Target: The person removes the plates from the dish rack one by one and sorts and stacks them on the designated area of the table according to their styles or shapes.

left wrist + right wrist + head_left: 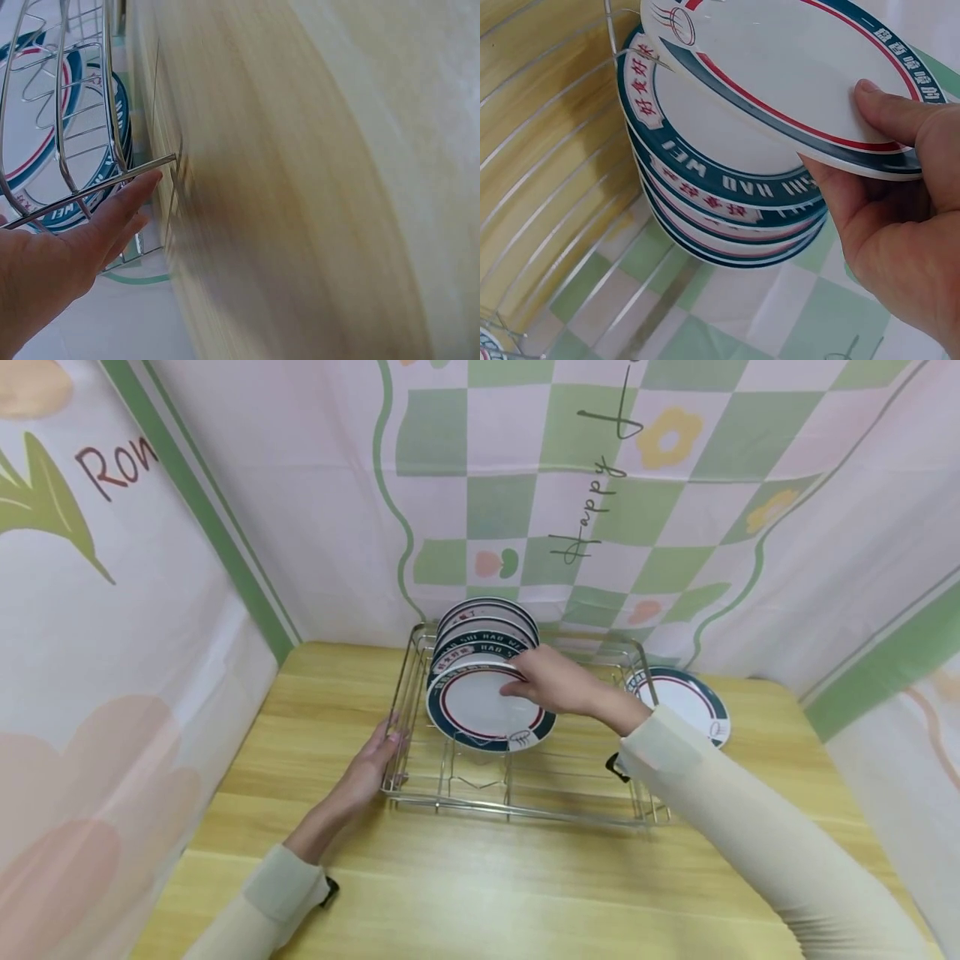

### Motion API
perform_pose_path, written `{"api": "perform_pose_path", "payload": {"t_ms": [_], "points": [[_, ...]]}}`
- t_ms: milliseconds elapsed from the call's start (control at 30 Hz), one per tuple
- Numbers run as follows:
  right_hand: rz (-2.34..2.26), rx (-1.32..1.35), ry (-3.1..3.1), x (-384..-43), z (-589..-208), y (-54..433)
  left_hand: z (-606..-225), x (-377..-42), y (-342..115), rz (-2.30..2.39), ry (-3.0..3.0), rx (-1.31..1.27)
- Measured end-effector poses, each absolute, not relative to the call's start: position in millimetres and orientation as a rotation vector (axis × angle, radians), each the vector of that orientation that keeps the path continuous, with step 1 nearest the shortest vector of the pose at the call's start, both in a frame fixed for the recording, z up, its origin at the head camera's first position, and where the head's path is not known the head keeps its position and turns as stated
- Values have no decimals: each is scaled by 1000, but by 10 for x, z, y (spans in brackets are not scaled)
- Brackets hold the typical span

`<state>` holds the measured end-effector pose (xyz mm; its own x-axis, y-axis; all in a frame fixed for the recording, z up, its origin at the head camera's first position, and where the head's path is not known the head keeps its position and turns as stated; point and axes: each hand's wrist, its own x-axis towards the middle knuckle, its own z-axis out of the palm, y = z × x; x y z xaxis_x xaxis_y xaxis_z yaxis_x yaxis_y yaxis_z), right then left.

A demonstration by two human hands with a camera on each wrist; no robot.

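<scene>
As the right hand (558, 683) pinches a dark-rimmed plate (480, 706) before a row of upright plates (487, 610) in the left half of a wire rack (517, 811), the left hand (367, 766) rests nearly straight fingers against the rack's left side. The right wrist view reveals fingers behind the pinched plate, hidden from the head view, which shows another plate (682, 702) on the counter (480, 893) at right, outside the left wrist view.

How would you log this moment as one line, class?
right hand: grips front plate | left hand: touches rack | other plates: in rack behind front plate | loose plate: on table, right of rack
</scene>
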<state>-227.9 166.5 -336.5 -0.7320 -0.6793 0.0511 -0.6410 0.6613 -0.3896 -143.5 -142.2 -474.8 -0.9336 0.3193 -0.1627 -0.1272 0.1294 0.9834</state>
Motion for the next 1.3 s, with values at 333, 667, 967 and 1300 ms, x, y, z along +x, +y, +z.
{"api": "perform_pose_path", "payload": {"t_ms": [333,667,967,1300], "points": [[-601,-1038,2826,-2265,-3040,1800,-4744,-1456,-1407,1858,2088,189],[-651,-897,2864,-2246,-2799,2003,-4724,-1456,-1394,1849,2103,189],[-817,-711,2837,-2215,-2656,2308,-4738,-1440,-1409,1863,2076,177],[-897,-432,2853,-2215,-2576,2773,-4744,-1435,-1416,1859,2064,169]]}}
